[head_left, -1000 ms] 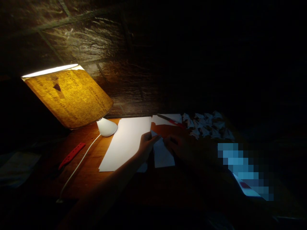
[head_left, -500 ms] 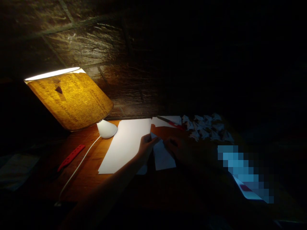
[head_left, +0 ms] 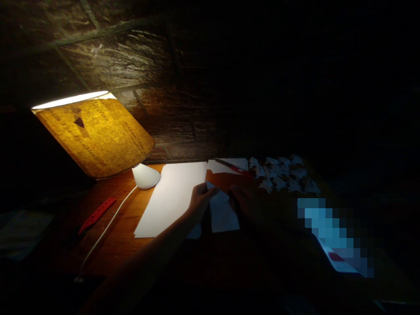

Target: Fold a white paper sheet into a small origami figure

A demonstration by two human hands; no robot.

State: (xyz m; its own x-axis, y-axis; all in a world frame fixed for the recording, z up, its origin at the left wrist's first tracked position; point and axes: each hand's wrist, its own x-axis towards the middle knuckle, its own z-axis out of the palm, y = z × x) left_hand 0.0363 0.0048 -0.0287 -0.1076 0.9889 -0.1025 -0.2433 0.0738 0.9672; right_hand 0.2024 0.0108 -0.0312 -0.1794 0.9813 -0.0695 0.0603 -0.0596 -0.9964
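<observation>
A small folded sheet of paper (head_left: 223,215) is held just above the wooden table, its top corner and upper edges slanting. My left hand (head_left: 200,199) pinches its upper left side, thumb lying over the paper. On the paper's right edge, my right hand (head_left: 244,200) is closed, with its fingertips at the slanted fold; deep shadow covers most of that hand. Left of and partly behind my left hand lies a stack of white paper (head_left: 173,192). Beyond the hands, scissors (head_left: 233,167) with red handles rest over another white sheet (head_left: 226,165).
A lit lamp (head_left: 98,135) with a printed shade stands at the left, its white cord (head_left: 108,225) running forward. Near it lies a red-handled tool (head_left: 97,215). Several folded paper pieces (head_left: 284,173) sit at the back right. A bright, partly blurred-out device (head_left: 337,245) lies right.
My right hand has shifted slightly right along the folded paper and its fingers have changed position. My left hand keeps its pinch almost unmoved.
</observation>
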